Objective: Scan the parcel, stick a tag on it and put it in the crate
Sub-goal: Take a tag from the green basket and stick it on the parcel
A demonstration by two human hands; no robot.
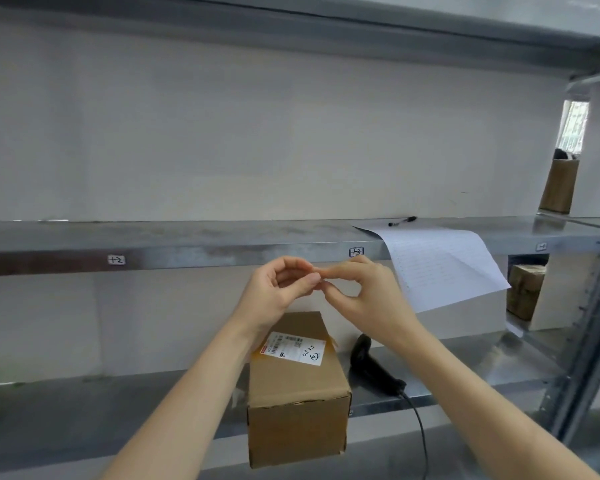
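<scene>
While fingertips of left hand point(280, 287) and right hand point(360, 292) pinch together at twelve o'clock above the parcel point(297, 389), contents too small to tell. Probably tag-peeling step, scanner point(374, 367) lying at three o'clock. Next: press tag onto parcel top. No crate visible.

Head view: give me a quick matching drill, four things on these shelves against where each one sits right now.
Things:
1. parcel
2. scanner
3. pen
4. paper sheet

Places:
A. lying on the upper shelf, near the back wall
B. draped over the front edge of the upper shelf
C. on the lower shelf, below both hands
D. on the lower shelf, just right of the parcel, cable trailing off the front

Pairs: 1-C, 2-D, 3-A, 4-B
</scene>
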